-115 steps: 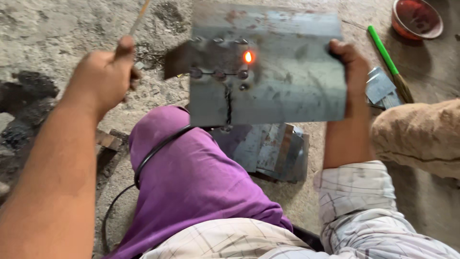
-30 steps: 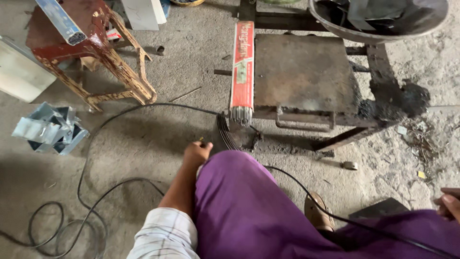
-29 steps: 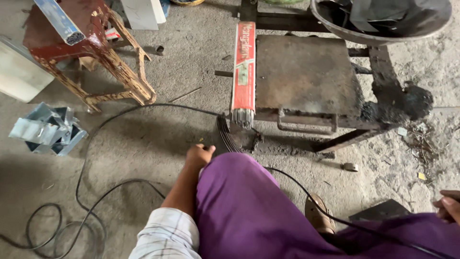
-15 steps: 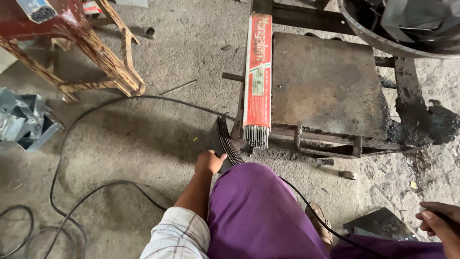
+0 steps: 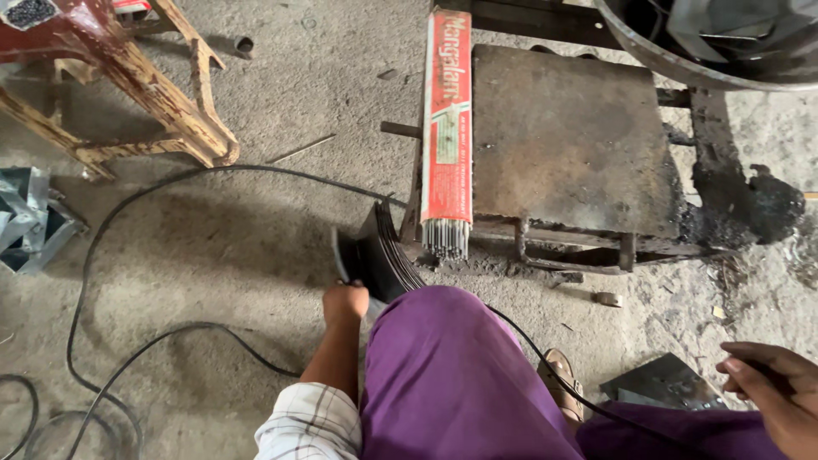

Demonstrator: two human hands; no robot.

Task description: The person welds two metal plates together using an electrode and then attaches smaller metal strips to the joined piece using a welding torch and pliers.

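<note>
Fingers of the left hand [image 5: 345, 301] close on a stack of thin dark metal plates [image 5: 379, 255] standing on the concrete floor [image 5: 256, 247] against the rusty steel table's [image 5: 567, 145] near-left corner, under the long red electrode box [image 5: 448, 119]; right hand [image 5: 771, 392] loosely curled, empty.

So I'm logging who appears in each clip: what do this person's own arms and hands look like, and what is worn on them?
Both hands are bare: no gloves, rings or watch show. The left hand comes from a bare forearm, with a rolled-up sleeve in pale cloth with a thin dark check near the elbow. Of the right hand only the fingers and part of the back show at the frame edge; its sleeve is out of view.
</note>
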